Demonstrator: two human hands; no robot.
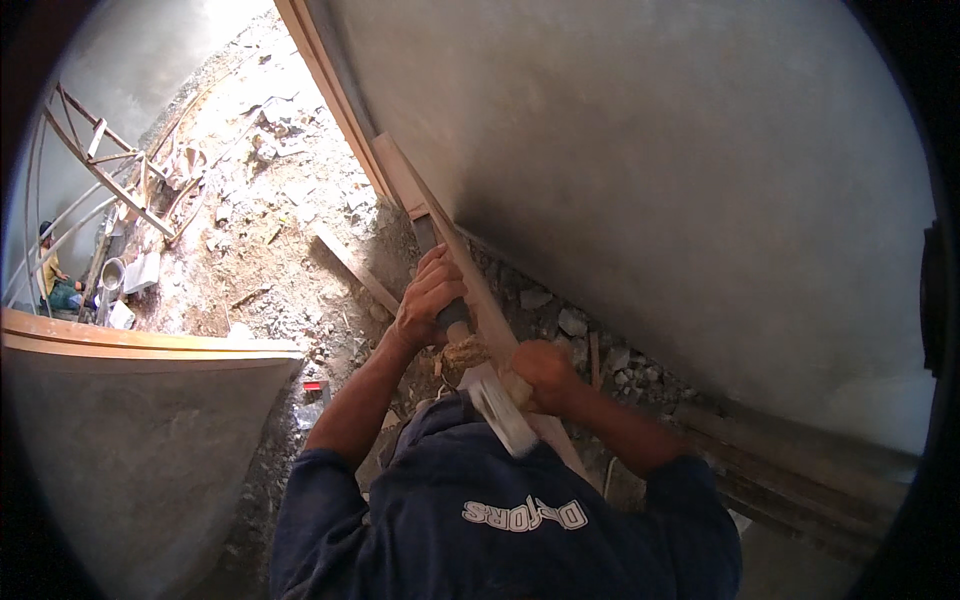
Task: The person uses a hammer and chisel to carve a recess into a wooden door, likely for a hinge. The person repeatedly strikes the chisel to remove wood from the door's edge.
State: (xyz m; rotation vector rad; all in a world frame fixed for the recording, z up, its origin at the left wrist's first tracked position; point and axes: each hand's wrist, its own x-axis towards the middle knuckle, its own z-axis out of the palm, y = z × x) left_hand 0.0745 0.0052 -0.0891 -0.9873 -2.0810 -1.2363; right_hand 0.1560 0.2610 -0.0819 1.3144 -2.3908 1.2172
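Note:
My right hand (545, 374) is closed round the pale, motion-blurred handle of a handsaw (474, 272). Its long blade narrows as it slants away to the upper left. Just left of the blade, my left hand (432, 298) has its fingers wrapped over a dark grey length of wood (453, 313) with a pale end. A pinkish board (397, 172) lies along the same line, beyond my hands. Below the wood's near end is a rough, yellowish-brown lump (463, 352). The saw hides where its teeth meet the wood.
A grey plastered wall (680, 150) rises on the right, with rubble (572, 322) along its foot. Another low wall (140, 440) stands at left. A loose wooden strip (355, 268) lies on debris-strewn ground. Farther left are a metal frame (110, 170) and a seated person (58, 280) near a bucket (112, 273).

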